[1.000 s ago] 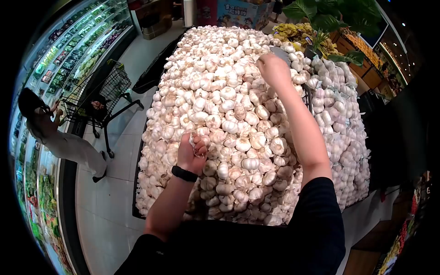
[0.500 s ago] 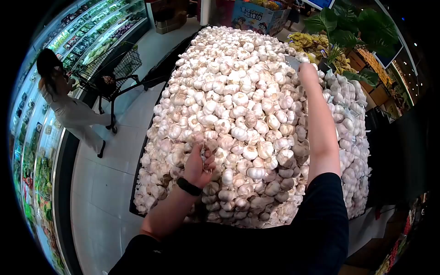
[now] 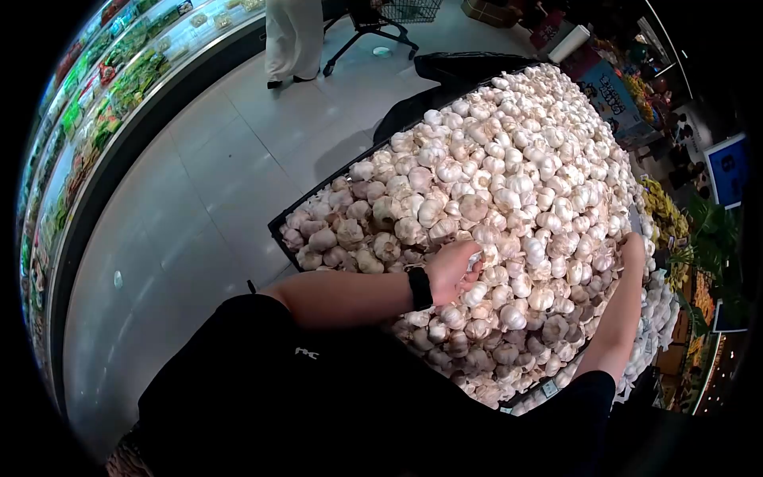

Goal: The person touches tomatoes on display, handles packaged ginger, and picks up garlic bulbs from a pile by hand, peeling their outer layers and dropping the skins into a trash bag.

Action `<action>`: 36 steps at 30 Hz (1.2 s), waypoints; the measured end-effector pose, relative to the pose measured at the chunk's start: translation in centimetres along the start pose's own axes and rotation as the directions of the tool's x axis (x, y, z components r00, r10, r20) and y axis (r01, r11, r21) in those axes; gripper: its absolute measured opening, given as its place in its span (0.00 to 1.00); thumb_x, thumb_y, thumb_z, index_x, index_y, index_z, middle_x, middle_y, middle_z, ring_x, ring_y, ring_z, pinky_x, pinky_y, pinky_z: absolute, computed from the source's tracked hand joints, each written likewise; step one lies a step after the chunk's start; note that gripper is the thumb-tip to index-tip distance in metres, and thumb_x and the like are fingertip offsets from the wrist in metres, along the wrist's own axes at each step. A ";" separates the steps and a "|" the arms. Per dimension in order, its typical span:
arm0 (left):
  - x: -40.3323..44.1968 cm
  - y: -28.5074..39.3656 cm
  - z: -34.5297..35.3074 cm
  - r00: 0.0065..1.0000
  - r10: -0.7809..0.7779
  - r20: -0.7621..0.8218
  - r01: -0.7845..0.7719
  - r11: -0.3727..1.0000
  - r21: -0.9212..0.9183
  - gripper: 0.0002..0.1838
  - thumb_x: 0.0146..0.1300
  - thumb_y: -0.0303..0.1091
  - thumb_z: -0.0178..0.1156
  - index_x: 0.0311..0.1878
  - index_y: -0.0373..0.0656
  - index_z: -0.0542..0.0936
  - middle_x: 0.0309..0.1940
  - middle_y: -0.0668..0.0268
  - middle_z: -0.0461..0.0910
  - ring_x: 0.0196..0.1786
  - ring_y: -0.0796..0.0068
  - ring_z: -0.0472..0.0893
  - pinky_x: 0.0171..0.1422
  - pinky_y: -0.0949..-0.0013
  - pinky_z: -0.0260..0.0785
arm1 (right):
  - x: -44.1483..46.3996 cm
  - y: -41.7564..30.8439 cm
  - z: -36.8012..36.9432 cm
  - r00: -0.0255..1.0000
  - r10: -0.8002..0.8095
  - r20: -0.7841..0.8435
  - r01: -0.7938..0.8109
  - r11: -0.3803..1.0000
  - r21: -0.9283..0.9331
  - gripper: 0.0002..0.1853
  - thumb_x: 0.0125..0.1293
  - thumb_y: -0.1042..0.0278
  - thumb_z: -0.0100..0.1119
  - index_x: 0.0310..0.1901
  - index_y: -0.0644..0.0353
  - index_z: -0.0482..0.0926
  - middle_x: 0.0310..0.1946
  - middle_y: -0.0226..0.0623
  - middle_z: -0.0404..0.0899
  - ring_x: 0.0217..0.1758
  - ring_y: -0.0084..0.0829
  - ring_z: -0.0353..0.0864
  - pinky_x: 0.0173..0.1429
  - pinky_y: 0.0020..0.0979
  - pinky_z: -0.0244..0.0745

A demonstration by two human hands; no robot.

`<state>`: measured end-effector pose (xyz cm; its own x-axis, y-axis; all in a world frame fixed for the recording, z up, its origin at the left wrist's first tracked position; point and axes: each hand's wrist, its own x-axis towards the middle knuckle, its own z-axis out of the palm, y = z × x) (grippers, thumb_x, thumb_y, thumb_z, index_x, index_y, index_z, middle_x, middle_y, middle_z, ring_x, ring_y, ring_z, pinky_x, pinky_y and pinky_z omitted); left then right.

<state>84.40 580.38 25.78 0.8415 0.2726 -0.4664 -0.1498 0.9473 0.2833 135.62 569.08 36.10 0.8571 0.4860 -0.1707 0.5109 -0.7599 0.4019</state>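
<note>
A large heap of loose garlic bulbs fills the display in front of me. My left hand, with a dark band at the wrist, is closed low over the front of the heap. Something small and whitish shows between its curled fingers, too little of it to name. At the heap's far right edge, my right hand is closed next to a flat greyish thing. Its fingers are mostly hidden behind the hand, and I cannot tell how it holds that thing.
Bagged garlic lies beyond my right forearm. A black rim edges the heap. On the left runs a refrigerated vegetable shelf. A person in white trousers stands by a shopping cart. A leafy plant is at right.
My view has swung left, so the heap appears turned and farther right. More floor shows, and the person and cart now sit at the top edge. Both hands remain closed over the garlic.
</note>
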 end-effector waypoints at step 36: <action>-16.3 26.0 -25.2 0.994 0.060 -0.092 -0.070 0.991 -0.112 0.08 0.69 0.35 0.48 0.34 0.44 0.67 0.27 0.67 0.69 0.24 0.80 0.65 0.22 0.78 0.55 | -34.4 -58.1 0.0 0.879 -0.259 -0.400 0.320 0.943 0.093 0.07 0.58 0.66 0.57 0.35 0.54 0.83 0.33 0.39 0.85 0.44 0.40 0.81 0.47 0.40 0.72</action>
<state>53.72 604.84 19.68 0.7799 0.3434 -0.5233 -0.2657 0.9386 0.2200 76.45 596.53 18.57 0.5952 0.7966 0.1059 0.7618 -0.6013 0.2412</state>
